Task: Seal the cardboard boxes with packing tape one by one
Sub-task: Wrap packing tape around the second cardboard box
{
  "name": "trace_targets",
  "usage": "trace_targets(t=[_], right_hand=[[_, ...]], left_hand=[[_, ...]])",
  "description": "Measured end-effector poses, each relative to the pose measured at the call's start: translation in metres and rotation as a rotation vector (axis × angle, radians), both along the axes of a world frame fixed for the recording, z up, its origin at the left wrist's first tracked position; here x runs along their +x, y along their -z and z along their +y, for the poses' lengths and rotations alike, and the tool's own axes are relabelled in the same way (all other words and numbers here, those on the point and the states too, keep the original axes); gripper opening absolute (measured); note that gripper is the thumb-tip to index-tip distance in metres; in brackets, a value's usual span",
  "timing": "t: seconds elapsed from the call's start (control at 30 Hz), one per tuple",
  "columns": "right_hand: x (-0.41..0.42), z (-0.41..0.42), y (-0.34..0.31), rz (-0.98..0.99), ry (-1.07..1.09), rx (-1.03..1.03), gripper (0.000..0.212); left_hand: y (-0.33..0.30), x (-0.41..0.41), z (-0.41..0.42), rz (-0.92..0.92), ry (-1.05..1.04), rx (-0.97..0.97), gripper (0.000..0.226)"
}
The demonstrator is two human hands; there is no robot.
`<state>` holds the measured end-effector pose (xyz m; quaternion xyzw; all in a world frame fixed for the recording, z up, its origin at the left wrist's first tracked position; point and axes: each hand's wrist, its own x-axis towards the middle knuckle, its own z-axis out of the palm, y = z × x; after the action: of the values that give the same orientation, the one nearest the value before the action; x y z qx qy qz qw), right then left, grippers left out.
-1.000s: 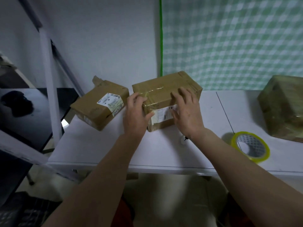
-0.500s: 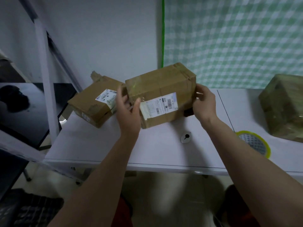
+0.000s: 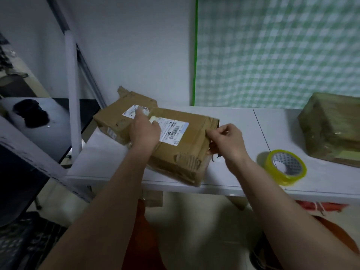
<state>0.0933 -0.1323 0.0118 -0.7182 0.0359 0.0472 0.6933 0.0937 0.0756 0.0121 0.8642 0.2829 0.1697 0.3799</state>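
Observation:
A brown cardboard box [image 3: 187, 145] with a white shipping label lies on the white table [image 3: 233, 121], its near corner over the front edge. My left hand [image 3: 145, 131] grips its left end, fingers on the label. My right hand [image 3: 227, 140] holds its right end, fingers curled at the flap edge. A second labelled box [image 3: 116, 117] sits behind it to the left. A roll of yellow-rimmed packing tape [image 3: 285, 167] lies flat to the right of my right wrist. A tape-wrapped box [image 3: 333, 127] stands at the far right.
A white post [image 3: 72, 94] rises at the table's left edge, with a dark desk [image 3: 48, 121] beyond it. A green checked cloth [image 3: 272, 51] hangs on the wall behind. A small dark item lies on the table by my right wrist.
The box was lifted off the table, turned over with the label upward, and now lies nearer the front edge. Both hands shifted from its top to its two ends.

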Motion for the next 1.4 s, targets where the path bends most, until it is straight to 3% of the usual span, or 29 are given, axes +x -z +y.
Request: trace_targets(t=[0.17, 0.27, 0.33, 0.4, 0.47, 0.53, 0.63, 0.83, 1.03, 1.1, 1.17, 1.3, 1.4], right_hand=[[-0.028, 0.002, 0.022, 0.166, 0.0, 0.069, 0.014], [-0.027, 0.002, 0.025, 0.177, -0.003, 0.069, 0.019], [-0.025, 0.003, 0.024, 0.171, 0.016, 0.07, 0.022], [-0.021, 0.005, 0.026, 0.138, 0.072, 0.009, 0.013], [-0.016, 0.005, 0.028, 0.073, 0.104, -0.159, 0.032], [-0.014, 0.004, 0.027, 0.009, 0.069, -0.212, 0.025], [-0.011, -0.007, 0.028, -0.005, 0.08, -0.195, 0.008], [-0.003, -0.047, 0.026, 0.015, 0.276, -0.28, 0.004], [-0.002, -0.071, 0.022, 0.041, 0.311, -0.411, 0.013], [-0.006, -0.072, 0.022, 0.053, 0.295, -0.443, 0.018], [-0.01, -0.068, 0.021, 0.05, 0.282, -0.504, 0.024], [-0.022, -0.047, 0.015, -0.336, 0.281, -0.846, 0.028], [-0.029, -0.02, 0.01, -0.522, 0.056, -0.91, 0.026]], left_hand=[[0.006, -0.018, -0.004, 0.196, 0.303, 0.209, 0.052], [0.013, -0.041, -0.026, 0.097, 0.311, 0.388, 0.045], [0.018, -0.068, -0.048, 0.005, 0.223, 0.403, 0.052], [0.025, -0.096, -0.069, -0.052, 0.135, 0.319, 0.065], [0.035, -0.114, -0.082, -0.024, 0.146, 0.211, 0.076], [0.044, -0.118, -0.087, 0.016, 0.194, 0.123, 0.081], [0.047, -0.108, -0.086, -0.076, 0.233, 0.021, 0.068], [0.044, -0.078, -0.096, -0.133, 0.412, -0.073, 0.058], [0.034, -0.052, -0.092, -0.078, 0.52, -0.42, 0.057], [0.034, -0.053, -0.087, -0.093, 0.474, -0.566, 0.048], [0.034, -0.056, -0.084, -0.133, 0.37, -0.575, 0.033], [0.037, -0.063, -0.089, -0.171, 0.186, -0.472, 0.035], [0.038, -0.066, -0.094, -0.219, 0.103, -0.499, 0.022]])
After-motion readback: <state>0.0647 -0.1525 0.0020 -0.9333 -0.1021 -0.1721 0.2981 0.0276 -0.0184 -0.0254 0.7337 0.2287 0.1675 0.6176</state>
